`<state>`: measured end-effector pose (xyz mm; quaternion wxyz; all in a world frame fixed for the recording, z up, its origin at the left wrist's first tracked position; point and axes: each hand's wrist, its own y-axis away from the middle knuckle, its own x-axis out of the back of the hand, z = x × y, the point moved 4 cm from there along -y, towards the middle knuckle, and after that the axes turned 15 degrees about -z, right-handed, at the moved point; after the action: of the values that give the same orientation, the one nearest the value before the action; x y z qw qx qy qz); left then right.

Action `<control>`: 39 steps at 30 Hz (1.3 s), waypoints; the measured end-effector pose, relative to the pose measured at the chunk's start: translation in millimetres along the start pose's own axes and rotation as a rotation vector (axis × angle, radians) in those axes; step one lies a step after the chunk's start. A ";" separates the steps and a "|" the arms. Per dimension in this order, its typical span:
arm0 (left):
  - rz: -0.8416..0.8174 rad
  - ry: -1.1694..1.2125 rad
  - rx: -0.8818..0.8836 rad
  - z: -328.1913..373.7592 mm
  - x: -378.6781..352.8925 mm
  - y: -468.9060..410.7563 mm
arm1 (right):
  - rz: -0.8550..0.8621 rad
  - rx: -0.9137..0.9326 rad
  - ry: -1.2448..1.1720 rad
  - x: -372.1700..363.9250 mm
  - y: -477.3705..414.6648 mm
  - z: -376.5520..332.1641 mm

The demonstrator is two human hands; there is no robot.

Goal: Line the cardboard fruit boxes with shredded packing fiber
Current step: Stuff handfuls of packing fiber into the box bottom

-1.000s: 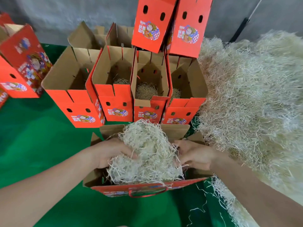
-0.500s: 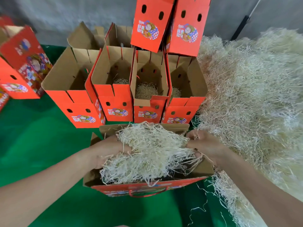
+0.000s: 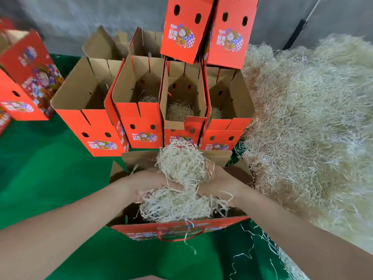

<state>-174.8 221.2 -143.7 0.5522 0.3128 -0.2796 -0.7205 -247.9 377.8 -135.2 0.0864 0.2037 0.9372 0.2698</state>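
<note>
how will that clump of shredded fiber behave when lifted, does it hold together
Probably light and springy: the clump bulges up between the left hand and right hand. It likely hangs together loosely, since tangled strands trail into the box. Expect some shedding: stray strands lie on the green cloth.

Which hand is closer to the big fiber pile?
Right. The right hand grips fiber at the box side beside the pile; the left hand grips it farther away.

The boxes [image 3: 139,128] were orange-red outside with a checkered cartoon print, plain brown inside; the fiber [image 3: 310,126] was pale straw, the surface [image 3: 50,178] green.
</note>
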 end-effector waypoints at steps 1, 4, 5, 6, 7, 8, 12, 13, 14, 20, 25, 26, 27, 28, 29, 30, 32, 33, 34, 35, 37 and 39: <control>0.026 -0.003 -0.012 -0.4 3.5 0.2 | 0.028 -0.053 0.069 6.2 2.4 0.2; 0.114 0.031 -0.016 -12.4 24.1 5.3 | 0.119 -0.173 0.282 38.0 22.4 4.5; 0.143 0.037 -0.011 -18.2 30.0 8.3 | 0.130 -0.161 0.263 43.5 30.5 4.1; 0.164 0.050 -0.012 -24.0 33.7 9.2 | 0.118 -0.151 0.258 43.6 36.0 3.7; 0.162 0.045 -0.019 -26.5 34.2 9.6 | 0.092 -0.144 0.294 41.1 38.6 2.5; 0.132 0.009 -0.037 -25.9 32.4 8.8 | 0.038 -0.131 0.331 38.5 38.2 2.6; -0.060 0.031 -0.077 -12.8 4.9 7.9 | -0.213 -0.104 0.377 16.5 21.5 1.2; -0.088 0.074 -0.074 -11.4 3.7 7.2 | -0.233 -0.149 0.427 13.4 16.8 3.6; -0.090 0.125 -0.074 -11.3 5.4 7.8 | -0.220 -0.200 0.467 12.8 12.7 5.8; 0.081 0.195 -0.088 -20.3 30.9 5.9 | -0.149 -0.343 0.395 21.4 2.2 7.5; 0.176 -0.150 0.012 -10.8 19.5 -14.0 | -0.060 -0.427 0.332 1.1 -27.8 17.3; 0.227 -0.308 0.020 -8.9 26.8 -12.6 | -0.024 -0.457 0.437 6.6 -28.4 18.2; 0.278 -0.457 0.039 -8.8 36.8 -10.7 | 0.003 -0.470 0.510 16.6 -26.8 19.6; 0.302 -0.536 0.085 -12.3 46.9 -8.7 | 0.016 -0.475 0.516 25.8 -23.3 20.3; 0.282 -0.569 0.126 -16.1 52.6 -7.6 | -0.002 -0.490 0.476 34.2 -20.1 23.4; 0.253 -0.586 0.140 -20.2 56.7 -10.0 | -0.042 -0.493 0.424 39.0 -18.7 25.7; 0.144 -0.614 0.131 -21.6 53.5 -16.9 | -0.137 -0.485 0.319 34.8 -17.5 23.5; 0.091 -0.592 0.130 -21.9 50.5 -21.4 | -0.177 -0.493 0.305 32.8 -21.2 24.2; 0.040 -0.559 0.149 -22.9 47.6 -26.2 | -0.193 -0.516 0.337 31.4 -25.7 24.7; 0.013 -0.560 0.170 -23.7 46.9 -31.1 | -0.180 -0.551 0.412 31.9 -32.3 25.8; 0.023 -0.694 0.187 -24.3 46.2 -42.5 | -0.157 -0.571 0.615 30.4 -48.6 26.4; 0.054 -0.914 0.186 -24.7 40.8 -54.6 | -0.187 -0.587 0.732 18.6 -70.0 34.2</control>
<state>-197.8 192.9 -206.4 0.3604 0.0041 -0.5657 -0.7417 -278.9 347.8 -202.7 -0.1714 -0.0228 0.8044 0.5683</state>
